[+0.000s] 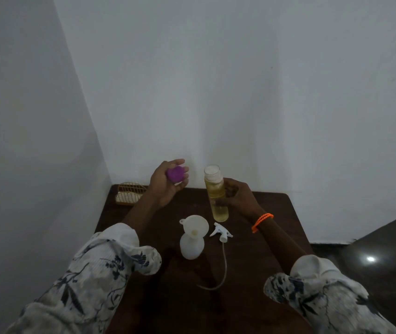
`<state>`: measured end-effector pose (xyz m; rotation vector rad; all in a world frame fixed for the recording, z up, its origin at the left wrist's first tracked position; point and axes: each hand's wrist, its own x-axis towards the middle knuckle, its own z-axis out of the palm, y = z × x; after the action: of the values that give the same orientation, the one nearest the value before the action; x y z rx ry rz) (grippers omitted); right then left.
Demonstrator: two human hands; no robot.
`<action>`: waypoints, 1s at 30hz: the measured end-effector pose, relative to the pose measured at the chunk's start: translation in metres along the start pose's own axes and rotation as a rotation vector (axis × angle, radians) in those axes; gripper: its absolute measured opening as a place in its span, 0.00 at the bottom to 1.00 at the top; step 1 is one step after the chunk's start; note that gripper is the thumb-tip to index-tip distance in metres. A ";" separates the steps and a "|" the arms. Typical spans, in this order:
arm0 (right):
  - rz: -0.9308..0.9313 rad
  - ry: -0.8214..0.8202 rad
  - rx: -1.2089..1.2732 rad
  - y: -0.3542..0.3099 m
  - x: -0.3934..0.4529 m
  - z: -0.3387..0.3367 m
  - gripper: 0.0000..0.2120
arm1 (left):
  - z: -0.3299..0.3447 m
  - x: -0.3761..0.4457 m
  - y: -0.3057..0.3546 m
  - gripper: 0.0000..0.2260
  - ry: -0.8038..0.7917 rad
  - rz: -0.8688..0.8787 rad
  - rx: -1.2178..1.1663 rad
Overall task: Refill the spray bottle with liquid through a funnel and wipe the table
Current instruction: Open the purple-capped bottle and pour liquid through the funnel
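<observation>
You grip a clear, glossy plastic bottle of yellow liquid [216,192]. The white funnel [195,227] and squat white spray bottle [191,247] look like matt plastic. The dark brown wooden tabletop [259,256] shows a dull sheen; your floral sleeves [91,268] are soft cloth.

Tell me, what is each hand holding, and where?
Left hand grips the purple cap in its fingers; right hand wraps the clear bottle of yellowish liquid around its middle.
</observation>
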<state>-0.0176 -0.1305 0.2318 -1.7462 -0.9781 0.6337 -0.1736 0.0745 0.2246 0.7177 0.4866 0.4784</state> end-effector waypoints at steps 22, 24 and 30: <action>0.123 -0.037 -0.321 0.099 -0.040 0.003 0.34 | -0.079 -0.012 -0.085 0.20 0.278 -0.447 0.841; 0.127 -0.043 -0.342 0.100 -0.043 0.005 0.35 | -0.080 -0.013 -0.085 0.22 0.260 -0.449 0.836; 0.112 -0.084 -0.392 0.102 -0.048 0.009 0.32 | -0.082 -0.021 -0.083 0.18 0.163 -0.409 0.864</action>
<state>-0.0178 -0.1847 0.1322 -2.1453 -1.1242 0.6199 -0.2166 0.0487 0.1177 1.3705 0.9915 -0.0898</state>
